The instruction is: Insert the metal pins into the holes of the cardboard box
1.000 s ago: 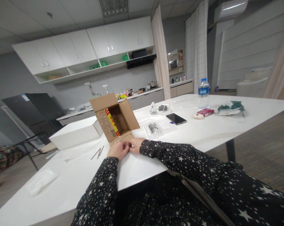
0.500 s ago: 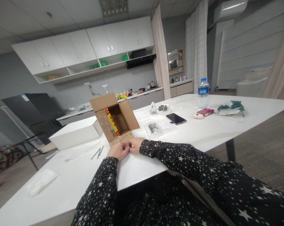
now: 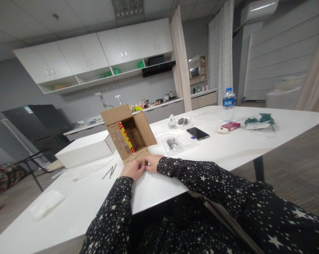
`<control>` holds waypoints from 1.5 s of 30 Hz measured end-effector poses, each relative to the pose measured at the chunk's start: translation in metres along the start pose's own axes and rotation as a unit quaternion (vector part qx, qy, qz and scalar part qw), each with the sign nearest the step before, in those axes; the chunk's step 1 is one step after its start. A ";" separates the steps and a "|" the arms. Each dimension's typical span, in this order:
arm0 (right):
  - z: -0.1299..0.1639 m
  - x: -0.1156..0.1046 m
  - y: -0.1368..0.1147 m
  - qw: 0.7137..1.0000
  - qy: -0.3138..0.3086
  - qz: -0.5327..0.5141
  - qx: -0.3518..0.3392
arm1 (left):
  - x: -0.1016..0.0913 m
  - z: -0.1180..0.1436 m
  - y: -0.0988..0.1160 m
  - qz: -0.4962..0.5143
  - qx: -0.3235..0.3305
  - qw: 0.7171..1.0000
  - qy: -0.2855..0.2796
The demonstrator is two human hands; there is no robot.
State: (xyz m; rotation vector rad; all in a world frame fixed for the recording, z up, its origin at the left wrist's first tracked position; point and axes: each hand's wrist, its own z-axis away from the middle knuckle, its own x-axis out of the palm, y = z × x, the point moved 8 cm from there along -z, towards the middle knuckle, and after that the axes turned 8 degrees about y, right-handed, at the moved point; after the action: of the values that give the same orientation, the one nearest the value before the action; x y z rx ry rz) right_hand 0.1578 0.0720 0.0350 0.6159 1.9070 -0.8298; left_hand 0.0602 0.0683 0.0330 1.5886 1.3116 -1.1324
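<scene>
I am looking down at both hands meeting at the near flap of an open cardboard box (image 3: 129, 135) that is standing on the white bench (image 3: 228, 148). My left hand (image 3: 133, 168) is lying curled against that flap, its fingertips touching the row of small silvery pieces (image 3: 137, 158) studding the cardboard; whether its grip is closing on anything, I cannot tell. My right hand (image 3: 152, 162) is sitting just beside it, thumb and forefinger pinching a tiny pale piece (image 3: 146, 163) too small to make out. The two hands are touching at the fingertips. Inside the box a red and yellow card is leaning against the back wall, and its left flap is carrying more silvery dots. Left of the box a flat white box (image 3: 84, 151) is resting, with two thin metal rods (image 3: 109, 171) lying near my left hand. To the right, a clear bag of dark small parts (image 3: 172, 144), a phone (image 3: 198, 133) and a water bottle (image 3: 228, 104) are standing well apart.
</scene>
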 end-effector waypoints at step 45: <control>-0.009 0.012 0.006 1.000 0.012 0.006 -0.010 | -0.002 -0.006 0.000 0.032 0.033 0.999 0.028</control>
State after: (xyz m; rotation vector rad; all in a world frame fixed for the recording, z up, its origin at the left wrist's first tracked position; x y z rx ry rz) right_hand 0.1518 0.0842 0.0255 0.6281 1.9291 -0.7986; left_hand 0.0608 0.0732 0.0371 1.7099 1.2623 -1.1080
